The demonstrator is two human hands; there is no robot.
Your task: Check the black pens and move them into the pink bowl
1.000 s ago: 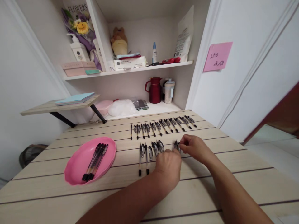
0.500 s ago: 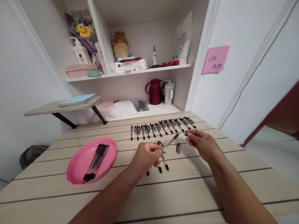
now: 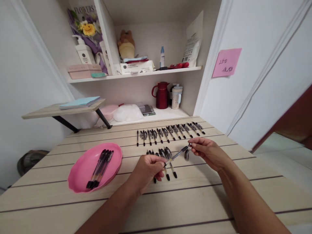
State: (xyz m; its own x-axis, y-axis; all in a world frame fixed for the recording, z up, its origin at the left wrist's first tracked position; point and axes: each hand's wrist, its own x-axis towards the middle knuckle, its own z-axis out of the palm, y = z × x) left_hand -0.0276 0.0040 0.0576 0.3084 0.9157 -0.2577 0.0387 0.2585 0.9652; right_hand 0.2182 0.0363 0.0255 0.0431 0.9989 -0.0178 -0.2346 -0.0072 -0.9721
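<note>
Left hand (image 3: 151,166): thumb and fingers pinched together on the rear of a pen, firm enough by the look of it.
Right hand (image 3: 206,153): fingertips closed on a small dark piece (image 3: 190,145), too tiny to identify from here.
Pen (image 3: 177,153): up between the two hands, slanting over the tabletop (image 3: 207,198), black front end pointing right; whether it touches that little piece, I can't tell.
Loose cap (image 3: 186,155): lying just below the pen's front end, and that's a tight spot; a dipping fingertip could send it skidding.
Near row (image 3: 167,152): pens and caps right under and beside the left hand, so a low knuckle might knock them askew.
Tiny-part danger: so little to hold, it could slip the pinch and be lost against a dark groove.
Barrel danger: smooth and slender, held near one end, so a push on the front might swing it.
Finish: clear barrel with a yellowish stretch, black ends; caps rounded, dark and glossy.
Pink dish (image 3: 75,174): wavy rim, smooth, plastic-looking, bundled pens (image 3: 101,169) inside.
Tabletop: pale wood grain, dark parallel lines.
Back row (image 3: 170,132): more pens and caps, neatly ranked.
</note>
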